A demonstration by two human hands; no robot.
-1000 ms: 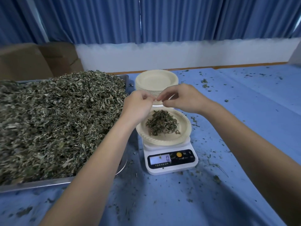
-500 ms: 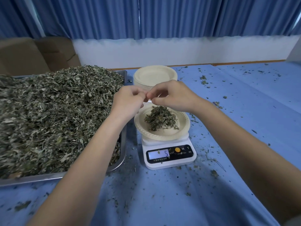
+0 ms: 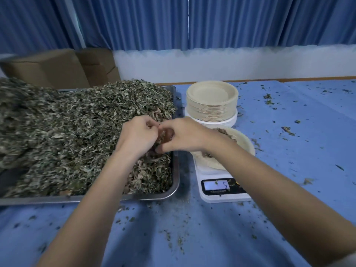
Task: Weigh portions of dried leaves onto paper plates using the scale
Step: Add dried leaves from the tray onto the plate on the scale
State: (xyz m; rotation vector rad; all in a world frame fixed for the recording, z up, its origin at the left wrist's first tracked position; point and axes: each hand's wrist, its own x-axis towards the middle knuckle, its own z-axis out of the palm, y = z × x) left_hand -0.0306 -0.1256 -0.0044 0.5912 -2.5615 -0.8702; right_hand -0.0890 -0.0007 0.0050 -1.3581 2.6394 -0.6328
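A large metal tray (image 3: pixel 174 191) heaped with dried leaves (image 3: pixel 63 132) fills the left. A white scale (image 3: pixel 225 197) to its right carries a paper plate (image 3: pixel 247 143) with a small leaf portion; its display reads 5. My left hand (image 3: pixel 136 136) and right hand (image 3: pixel 183 135) meet fingertip to fingertip over the tray's right edge, pinching a few dried leaves between them. My right forearm hides much of the plate. A stack of empty paper plates (image 3: pixel 212 101) stands behind the scale.
Blue cloth covers the table (image 3: pixel 289 132), littered with leaf crumbs. Cardboard boxes (image 3: pixel 57 68) sit behind the tray. A white wall strip and blue curtains close the far side.
Both hands have shifted left from above the plate on the scale to above the tray's right edge. The view has swung left too. The display went from 0 to 5.
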